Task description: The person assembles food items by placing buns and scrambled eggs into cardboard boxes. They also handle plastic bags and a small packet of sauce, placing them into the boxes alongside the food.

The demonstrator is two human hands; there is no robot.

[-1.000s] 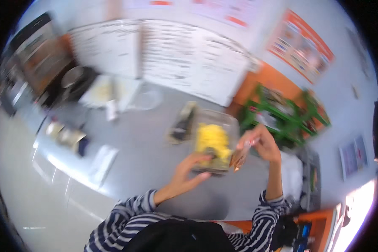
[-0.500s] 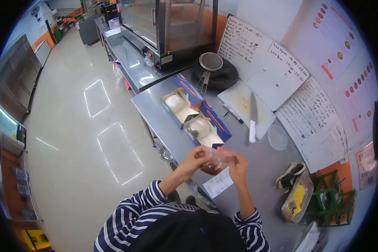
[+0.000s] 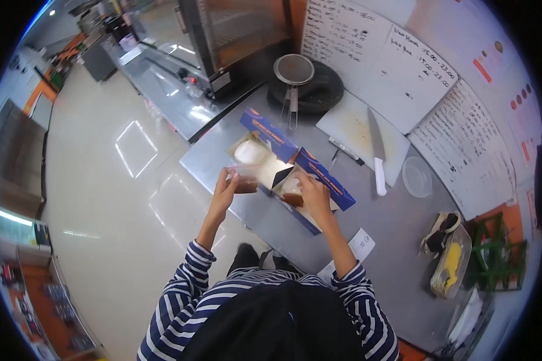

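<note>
Left grip (image 3: 224, 185) pinches a sachet (image 3: 246, 188) near orange-lettered boxes (image 3: 326, 178)

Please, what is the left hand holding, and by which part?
Its fingers hold a small clear bag with brown contents, by the bag's left edge.

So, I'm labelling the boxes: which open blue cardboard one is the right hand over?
The blue cardboard box on the right, nearer the white paper slip; the right hand is over it, not the left blue box.
</note>
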